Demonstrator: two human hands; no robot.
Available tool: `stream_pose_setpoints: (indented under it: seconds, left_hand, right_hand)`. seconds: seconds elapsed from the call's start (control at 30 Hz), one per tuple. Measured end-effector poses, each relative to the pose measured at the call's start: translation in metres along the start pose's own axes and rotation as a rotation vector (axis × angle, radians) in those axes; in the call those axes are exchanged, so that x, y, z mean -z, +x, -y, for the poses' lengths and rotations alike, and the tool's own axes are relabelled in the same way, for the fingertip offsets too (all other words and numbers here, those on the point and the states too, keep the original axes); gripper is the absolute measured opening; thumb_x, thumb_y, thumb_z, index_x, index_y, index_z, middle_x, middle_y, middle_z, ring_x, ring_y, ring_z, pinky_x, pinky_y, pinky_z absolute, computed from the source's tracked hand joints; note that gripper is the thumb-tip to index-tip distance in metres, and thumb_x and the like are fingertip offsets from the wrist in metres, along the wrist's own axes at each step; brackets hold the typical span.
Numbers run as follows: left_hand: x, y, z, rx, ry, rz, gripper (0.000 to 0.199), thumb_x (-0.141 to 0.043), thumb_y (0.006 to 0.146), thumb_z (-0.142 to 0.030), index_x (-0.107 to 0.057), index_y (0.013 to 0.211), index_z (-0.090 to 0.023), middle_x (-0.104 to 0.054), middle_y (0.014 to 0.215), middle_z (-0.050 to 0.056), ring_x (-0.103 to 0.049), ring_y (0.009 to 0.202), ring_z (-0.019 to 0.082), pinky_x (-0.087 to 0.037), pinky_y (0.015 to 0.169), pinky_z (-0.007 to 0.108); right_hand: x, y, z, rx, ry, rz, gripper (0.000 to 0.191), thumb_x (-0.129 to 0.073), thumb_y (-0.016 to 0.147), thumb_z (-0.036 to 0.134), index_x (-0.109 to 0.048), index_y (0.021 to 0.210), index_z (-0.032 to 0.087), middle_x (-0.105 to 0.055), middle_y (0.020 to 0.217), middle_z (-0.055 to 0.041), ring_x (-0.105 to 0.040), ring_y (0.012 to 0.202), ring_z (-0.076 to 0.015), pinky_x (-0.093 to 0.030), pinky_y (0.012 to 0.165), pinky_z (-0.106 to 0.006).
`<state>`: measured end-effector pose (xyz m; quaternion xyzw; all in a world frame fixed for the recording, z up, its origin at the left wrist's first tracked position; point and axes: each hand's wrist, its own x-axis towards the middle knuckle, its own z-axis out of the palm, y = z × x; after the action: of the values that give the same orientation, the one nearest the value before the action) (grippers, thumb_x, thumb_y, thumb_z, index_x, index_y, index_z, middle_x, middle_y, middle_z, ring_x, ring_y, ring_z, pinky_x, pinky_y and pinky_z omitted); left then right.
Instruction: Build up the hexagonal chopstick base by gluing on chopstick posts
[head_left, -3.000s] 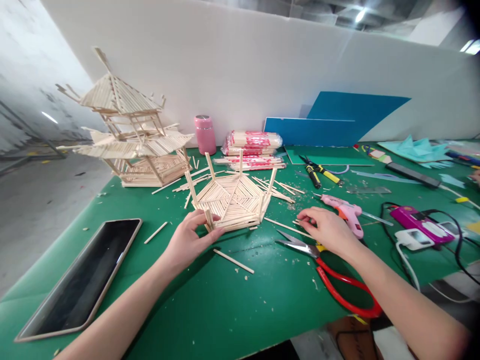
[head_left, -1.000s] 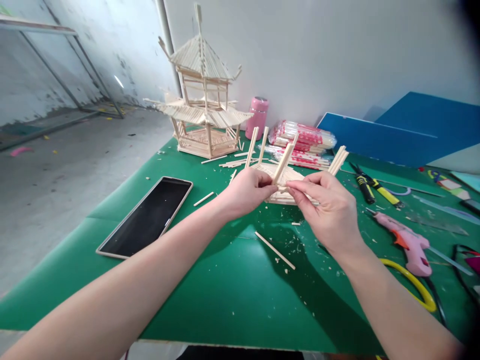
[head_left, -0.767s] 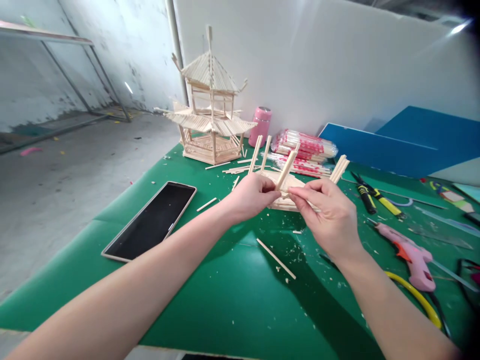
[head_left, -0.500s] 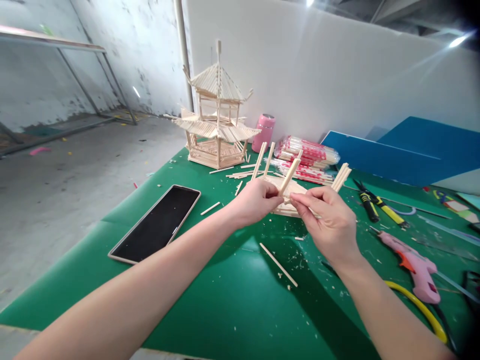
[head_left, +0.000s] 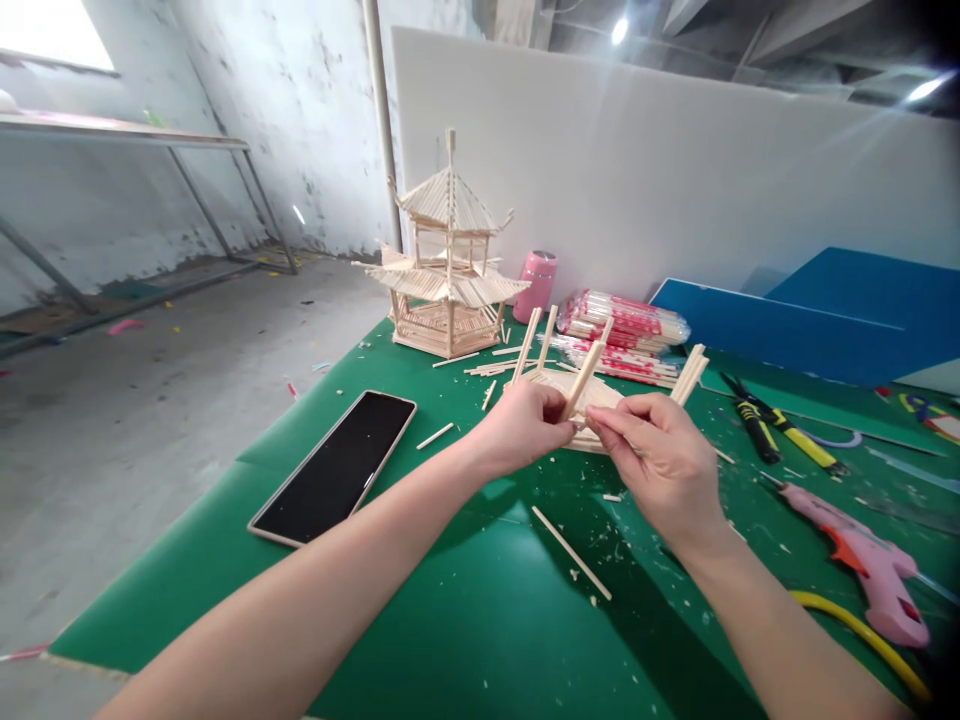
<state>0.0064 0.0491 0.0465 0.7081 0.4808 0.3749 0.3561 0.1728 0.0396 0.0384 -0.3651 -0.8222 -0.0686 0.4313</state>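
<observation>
A low base made of wooden sticks [head_left: 589, 438], with several upright posts, sits on the green table. My left hand [head_left: 529, 425] is closed around the foot of the near wooden post [head_left: 585, 375], at the base's front left. My right hand [head_left: 660, 455] pinches at the base's front edge just beside it. Whatever lies between its thumb and forefinger is too small and hidden to make out. A bundle-like post [head_left: 688, 375] rises behind the right hand. Farther back stands a two-tier stick pavilion [head_left: 450, 290] with a pointed roof.
A phone [head_left: 337, 465] lies left of my forearm. Loose sticks [head_left: 571, 552] and scraps are scattered about. Wrapped stick packs [head_left: 622, 320] and a pink flask [head_left: 536, 285] stand at the back. Pliers [head_left: 780, 420], a pink glue gun [head_left: 855, 550] and a yellow cable [head_left: 862, 630] lie right.
The whole view has shifted, so everything appears lower and slightly to the right. Both hands keep nearly the same hold at the base.
</observation>
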Motion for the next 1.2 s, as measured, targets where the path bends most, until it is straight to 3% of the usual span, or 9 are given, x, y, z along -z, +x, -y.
stream_pose_setpoints:
  seconds: [0.3,1.2]
  left_hand:
    - [-0.007,-0.001,-0.003,0.063,0.022,-0.084,0.024,-0.057,0.063,-0.027,-0.041,0.047,-0.017,-0.033,0.046,-0.007,-0.03,0.047,0.008,-0.023,0.043,0.021]
    - [-0.013,-0.01,0.004,0.006,0.083,-0.107,0.019,-0.054,0.065,-0.023,-0.045,0.05,-0.016,-0.036,0.049,-0.007,-0.034,0.049,0.009,-0.025,0.045,0.022]
  right_hand:
    - [-0.003,0.0,-0.002,0.002,0.014,0.007,0.018,-0.054,0.079,0.021,-0.067,0.092,0.022,-0.056,0.079,-0.0042,-0.054,0.073,-0.0174,-0.045,0.061,-0.031]
    - [-0.002,-0.008,0.0,0.003,0.073,0.027,0.018,-0.055,0.079,0.019,-0.065,0.094,0.019,-0.055,0.078,-0.0052,-0.054,0.073,-0.0167,-0.048,0.063,-0.031]
